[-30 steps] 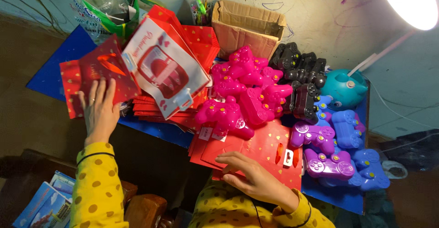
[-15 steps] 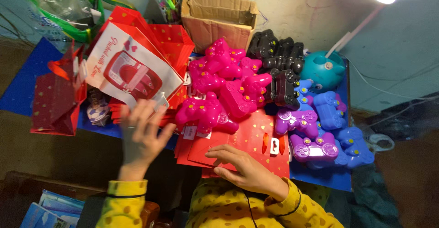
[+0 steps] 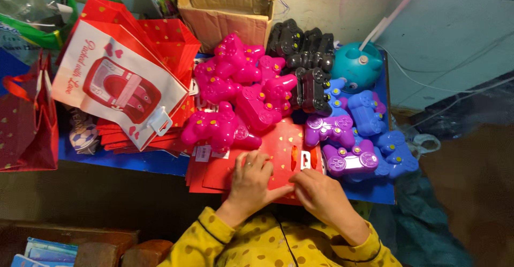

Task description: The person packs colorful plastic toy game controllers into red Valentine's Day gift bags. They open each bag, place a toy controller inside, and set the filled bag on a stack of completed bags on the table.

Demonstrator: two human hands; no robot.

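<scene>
My left hand (image 3: 250, 181) lies flat on a stack of flat red gift bags (image 3: 278, 146) with gold hearts at the near edge of a blue table (image 3: 139, 161). My right hand (image 3: 317, 192) pinches the top bag's near edge just beside it. Both hands touch the same bag. Right behind the stack is a pile of pink controller-shaped toys (image 3: 235, 93). Purple toy controllers (image 3: 342, 144) lie to the right of my hands.
Black toy controllers (image 3: 302, 63) and blue ones (image 3: 380, 125) sit further back, by a teal lamp base (image 3: 357, 66). A white and red gift bag (image 3: 120, 87) tops more red bags at left. A cardboard box (image 3: 227, 12) stands behind. A standing red bag (image 3: 29, 122) is far left.
My left hand left the red bags at far left, swung right, and now rests on the stack in front of me. The view shifted right. My right hand slid slightly right on the stack.
</scene>
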